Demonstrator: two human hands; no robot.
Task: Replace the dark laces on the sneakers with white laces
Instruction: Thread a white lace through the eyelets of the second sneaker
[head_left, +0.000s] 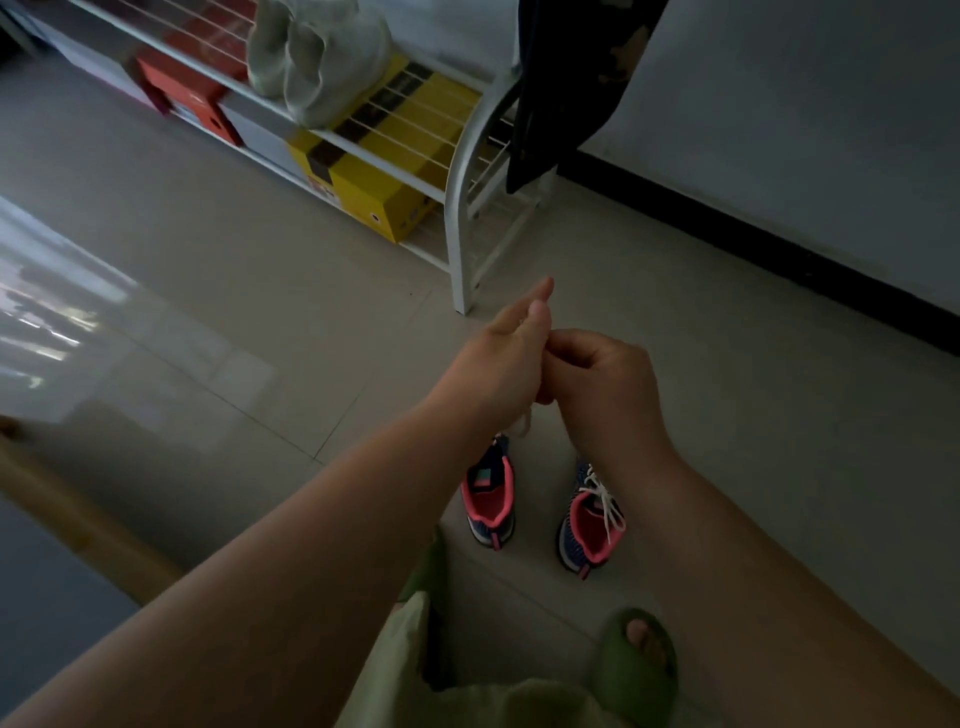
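Below — two sneakers (540, 506), one white-laced — two hands (550, 374).

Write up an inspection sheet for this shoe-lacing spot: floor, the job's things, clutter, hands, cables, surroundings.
Surface: pale tiled floor, glare patch at left.
Job's things: two sneakers side by side on the floor; right sneaker carries a white lace; left sneaker shows no lace, front hidden by the arm. A white lace hangs from between the hands.
Clutter: green slipper on a foot near the bottom edge.
Hands: left hand and right hand meet above the sneakers, both pinching the white lace.
Cables: nothing seen.
Surroundings: white rack holding a yellow box, red boxes and a pale bag; dark garment hanging; wall with black baseboard.
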